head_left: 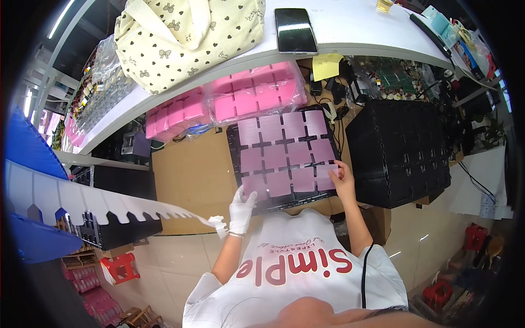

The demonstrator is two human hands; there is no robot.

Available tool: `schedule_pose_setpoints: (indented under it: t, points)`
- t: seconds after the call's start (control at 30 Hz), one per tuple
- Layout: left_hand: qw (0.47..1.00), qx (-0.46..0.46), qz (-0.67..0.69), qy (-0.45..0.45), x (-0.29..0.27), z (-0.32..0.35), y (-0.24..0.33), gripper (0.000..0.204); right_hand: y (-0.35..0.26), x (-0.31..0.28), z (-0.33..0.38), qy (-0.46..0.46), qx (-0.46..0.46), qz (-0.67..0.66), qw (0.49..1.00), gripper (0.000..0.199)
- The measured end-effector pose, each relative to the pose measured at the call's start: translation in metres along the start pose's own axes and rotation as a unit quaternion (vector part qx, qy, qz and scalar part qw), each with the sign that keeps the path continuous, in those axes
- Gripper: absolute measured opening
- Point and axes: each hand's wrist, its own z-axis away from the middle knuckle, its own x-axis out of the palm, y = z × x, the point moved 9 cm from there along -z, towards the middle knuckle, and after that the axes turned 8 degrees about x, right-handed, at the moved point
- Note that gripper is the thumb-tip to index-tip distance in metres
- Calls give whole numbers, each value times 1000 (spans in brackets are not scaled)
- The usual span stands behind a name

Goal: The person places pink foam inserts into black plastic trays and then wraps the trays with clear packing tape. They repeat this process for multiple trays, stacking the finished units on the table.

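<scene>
Black tray [235, 143] nearly all filled with pink sheets; right hand [343, 183] fingers pinch last near-right sheet [327, 176], gloved left hand [241, 206] fingers apart on near edge.

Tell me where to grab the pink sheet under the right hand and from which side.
Take the pink sheet by its outer right edge, coming from the right. It lies flat in the black tray, packed beside others; only that edge, at the right hand, faces open space for the fingers.
</scene>
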Motion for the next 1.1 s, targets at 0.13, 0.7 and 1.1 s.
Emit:
schedule_pose_setpoints:
  t: [0.13,0.7,1.1]
  points:
    - [982,-63,176,21,-4,6,-3,48,-34,3,4,7,18,-98,995,41]
    - [995,-66,-73,33,-8,32,-10,36,-12,-7,9,69,-29,109,991,36]
    - [992,-8,-114,42,-15,27,-19,38,-21,0,5,64,-50,83,993,35]
